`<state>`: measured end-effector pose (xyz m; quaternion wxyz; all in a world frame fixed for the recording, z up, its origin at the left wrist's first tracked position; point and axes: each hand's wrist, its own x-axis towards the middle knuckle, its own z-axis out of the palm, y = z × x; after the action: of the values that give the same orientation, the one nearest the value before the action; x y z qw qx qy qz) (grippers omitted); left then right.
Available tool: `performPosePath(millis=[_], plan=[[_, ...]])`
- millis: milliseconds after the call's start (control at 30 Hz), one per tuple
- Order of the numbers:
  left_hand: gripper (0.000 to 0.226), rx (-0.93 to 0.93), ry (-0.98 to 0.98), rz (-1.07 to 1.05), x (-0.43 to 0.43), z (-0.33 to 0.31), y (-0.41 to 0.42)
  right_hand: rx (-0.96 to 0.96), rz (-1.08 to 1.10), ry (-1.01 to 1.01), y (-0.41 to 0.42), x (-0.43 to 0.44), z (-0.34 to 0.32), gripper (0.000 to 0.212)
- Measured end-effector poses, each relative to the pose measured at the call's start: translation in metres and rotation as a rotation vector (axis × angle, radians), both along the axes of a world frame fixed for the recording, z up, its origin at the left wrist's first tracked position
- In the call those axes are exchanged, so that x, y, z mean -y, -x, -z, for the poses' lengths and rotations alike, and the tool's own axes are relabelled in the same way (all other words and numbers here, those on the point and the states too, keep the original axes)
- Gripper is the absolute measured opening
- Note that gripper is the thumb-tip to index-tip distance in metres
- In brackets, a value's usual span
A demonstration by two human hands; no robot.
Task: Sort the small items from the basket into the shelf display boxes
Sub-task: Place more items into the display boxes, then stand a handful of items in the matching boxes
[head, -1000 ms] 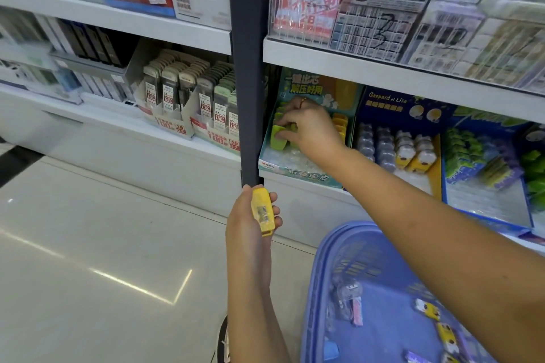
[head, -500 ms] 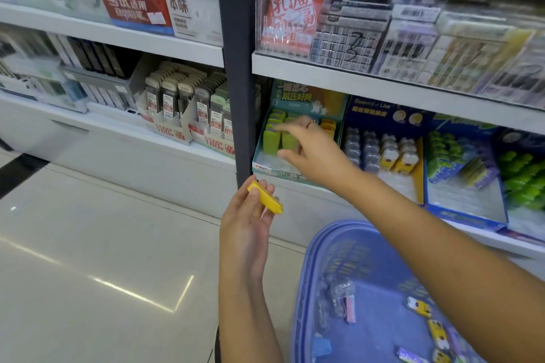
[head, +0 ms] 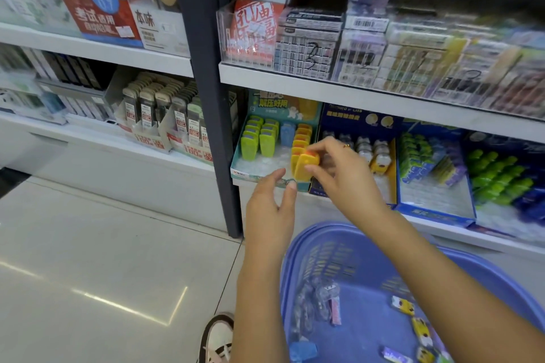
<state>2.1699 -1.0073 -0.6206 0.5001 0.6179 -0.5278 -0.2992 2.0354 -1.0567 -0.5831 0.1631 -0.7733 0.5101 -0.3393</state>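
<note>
Now right grip (head: 348, 177) pinches one yellow item (head: 306, 166); left grip (head: 269, 209) loosely apart; one basket (head: 374, 312) below.

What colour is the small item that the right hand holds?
The small item is yellow with an orange top; the head view shows it.

A stationery shop: white shelves (head: 354, 97) hold price-tagged lead refills (head: 165, 110) and display boxes (head: 277, 138).

Bare forearms (head: 442, 268) — gold ring (head: 346, 145), one pale shoe (head: 217, 339).
</note>
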Motion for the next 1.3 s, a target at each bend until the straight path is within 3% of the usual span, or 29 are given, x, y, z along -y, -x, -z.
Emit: performPosePath(millis=[67,133,500,667,733,800,900,1000,1067,1200,1300], plan=[[0.045,0.199,-0.034,0.059,0.004,0.007,0.004,-0.025,0.012,0.013,0.001,0.011,0.001,0.023],[0.051,0.265,-0.051,0.093,0.005,0.014,0.006,-0.099,-0.009,0.019,-0.002,0.017,0.006,0.024],[0.052,0.275,-0.022,0.142,0.005,0.025,-0.003,-0.329,0.008,0.007,-0.011,0.029,0.012,0.026],[0.054,0.297,-0.017,0.151,0.006,0.026,-0.005,-0.596,0.019,0.254,-0.012,0.019,0.014,0.018],[0.055,0.300,-0.032,0.162,0.006,0.025,-0.005,-0.699,0.054,0.340,-0.015,0.017,0.012,0.024],[0.053,0.293,-0.044,0.165,0.005,0.020,-0.004,-0.790,0.047,0.328,-0.019,0.019,0.006,0.027],[0.045,0.259,0.003,0.157,-0.006,0.006,0.002,-0.807,-0.015,0.201,-0.013,0.016,0.000,0.037],[0.030,0.187,0.008,0.181,-0.019,-0.002,0.014,-0.527,-0.045,0.104,0.014,-0.017,0.008,0.041],[0.022,0.233,-0.041,0.254,-0.024,0.003,0.029,-0.402,-0.023,-0.045,0.044,-0.048,0.033,0.031],[0.024,0.361,-0.363,0.475,-0.029,0.043,0.071,-0.639,-0.017,-0.530,0.109,-0.096,0.118,0.040],[0.031,0.537,-0.628,0.593,-0.037,0.089,0.090,-0.594,0.007,-0.768,0.145,-0.112,0.176,0.056]])
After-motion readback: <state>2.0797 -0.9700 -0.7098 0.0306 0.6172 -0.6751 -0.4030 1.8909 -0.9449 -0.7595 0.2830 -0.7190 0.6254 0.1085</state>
